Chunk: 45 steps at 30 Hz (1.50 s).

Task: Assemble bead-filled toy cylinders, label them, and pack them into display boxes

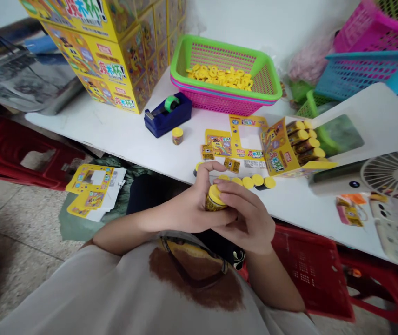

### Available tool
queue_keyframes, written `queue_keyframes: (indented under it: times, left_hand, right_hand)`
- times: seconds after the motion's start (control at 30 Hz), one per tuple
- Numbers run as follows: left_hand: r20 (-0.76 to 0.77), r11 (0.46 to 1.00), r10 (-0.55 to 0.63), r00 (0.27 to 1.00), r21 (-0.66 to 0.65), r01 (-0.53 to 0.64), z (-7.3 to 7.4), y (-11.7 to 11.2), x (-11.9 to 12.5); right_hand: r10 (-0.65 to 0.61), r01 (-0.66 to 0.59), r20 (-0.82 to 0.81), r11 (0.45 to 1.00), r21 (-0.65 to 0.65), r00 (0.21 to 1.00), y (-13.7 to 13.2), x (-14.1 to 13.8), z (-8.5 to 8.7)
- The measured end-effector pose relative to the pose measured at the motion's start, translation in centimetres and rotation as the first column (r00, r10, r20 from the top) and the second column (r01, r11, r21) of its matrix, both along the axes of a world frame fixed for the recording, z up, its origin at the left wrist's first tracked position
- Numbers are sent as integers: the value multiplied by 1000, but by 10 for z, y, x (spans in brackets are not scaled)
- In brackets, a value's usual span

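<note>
Both hands are together in front of my body, over the table's front edge. Between them is a small cup [215, 198] with a yellow lid and a patterned wrap. My left hand [194, 204] curls round its left side and underneath. From the right, my right hand [248, 214] grips it, with fingers on the lid's edge. Just beyond my fingers stands a row of yellow-lidded cups [248, 182]. Two small patterned labels [232, 164] lie behind them. A flattened yellow carton [251, 139] lies flat beside an open box [284, 151] filled with several cups.
A green basket [272, 79] holds yellow lids. Before it are a blue tape dispenser [167, 116] and a lone cup [177, 136]. Stacked yellow boxes [129, 60] rise at left. A fan [390, 174] and a phone [394, 228] lie at right. Red stools [14, 149] stand below.
</note>
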<state>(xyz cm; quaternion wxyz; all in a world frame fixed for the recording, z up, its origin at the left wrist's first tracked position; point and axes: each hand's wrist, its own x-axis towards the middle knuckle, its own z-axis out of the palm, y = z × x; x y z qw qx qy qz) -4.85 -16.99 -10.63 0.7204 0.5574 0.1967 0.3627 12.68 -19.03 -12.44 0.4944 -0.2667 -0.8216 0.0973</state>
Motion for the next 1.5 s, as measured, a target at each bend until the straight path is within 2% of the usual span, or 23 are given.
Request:
queue_keyframes:
  times: [0.17,0.23,0.4,0.47,0.53,0.57,0.63,0.73,0.8,0.87,1.03,1.1,1.2,1.27,1.37,1.43,1.5]
  left_hand:
    - [90,986,-145,985,97,137,0,0,-4]
    - [76,980,-141,987,151,128,0,1,-4]
    - [39,980,-36,999,199,27,1,0,-2]
    - [-20,972,56,998,231,-50,2,0,-1]
    - [-123,935,187,975,326,-138,0,1,-3]
    - [-172,907,247,954,388,-165,-2,2,-4]
    - [-237,833,345,908,523,-180,-8,5,-7]
    - [-283,703,455,844,696,-146,-18,10,-10]
    - [-334,655,487,807,751,-84,-23,11,-11]
    - [-383,636,508,771,771,-37,-25,10,-10]
    - [-394,564,589,706,826,-9,-25,8,-7]
    - [-380,546,600,704,838,-14,-26,8,-6]
    - [-359,559,589,724,828,-45,-26,7,-5]
    - [-370,557,607,703,829,-44,-27,6,-4]
    - [-366,501,679,637,864,-38,-30,4,-3]
    - [-335,459,715,614,887,-50,-33,3,-1]
    - [-307,431,726,616,900,-60,-35,2,1]
  right_hand:
    - [152,-151,-79,988,11,985,1,3,-2]
    - [162,-159,-63,986,51,985,2,3,-3]
    - [-25,23,6,975,221,1000,3,-1,-3]
    - [-117,111,12,963,247,993,1,-3,0]
    - [-188,180,31,968,172,982,-2,-2,6]
    - [-196,190,65,978,86,978,-3,-1,9]
    - [-123,140,109,977,-160,986,-4,2,15]
    - [-54,27,-43,875,-483,998,-5,6,15]
    - [-108,-9,-167,817,-577,980,-4,6,11]
    - [-162,2,-214,801,-598,963,-3,4,5]
    - [-259,111,-185,815,-569,948,-6,0,4]
    - [-262,91,-225,816,-571,939,-6,-1,5]
    - [-220,-20,-344,819,-574,913,-4,0,1]
    - [-179,-128,-419,784,-608,890,-2,1,-2]
    - [-178,-259,-495,677,-689,850,1,3,-5]
    - [-219,-262,-497,637,-725,840,1,2,-4]
    - [-264,-203,-464,645,-737,846,1,1,-3]
